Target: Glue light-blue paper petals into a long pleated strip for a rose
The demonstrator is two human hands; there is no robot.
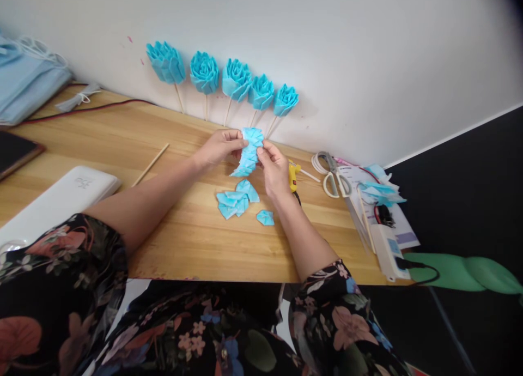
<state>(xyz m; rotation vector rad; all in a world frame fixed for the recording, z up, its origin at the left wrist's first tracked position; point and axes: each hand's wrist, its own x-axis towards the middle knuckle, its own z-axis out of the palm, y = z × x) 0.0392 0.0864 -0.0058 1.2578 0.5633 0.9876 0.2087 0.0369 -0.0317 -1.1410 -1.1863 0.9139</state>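
A strip of overlapping folded blue petals (250, 157) is held up above the wooden table (196, 234). My left hand (224, 145) pinches its upper left edge, and my right hand (273, 163) grips its right edge, fingers closed. The strip's lower end hangs free, curving to the left. Below it lie a small pile of folded blue petals (233, 202) and one separate petal (266, 218). Just right of my right hand is a yellow glue gun (293, 175), partly hidden by that hand.
Several blue flowers on sticks (205, 72) lean against the wall. At left are a white power bank (65, 196), a phone (16, 150) and a loose stick (151, 163). Scissors (335, 177), papers (355, 201) and a power strip (390, 253) lie at right.
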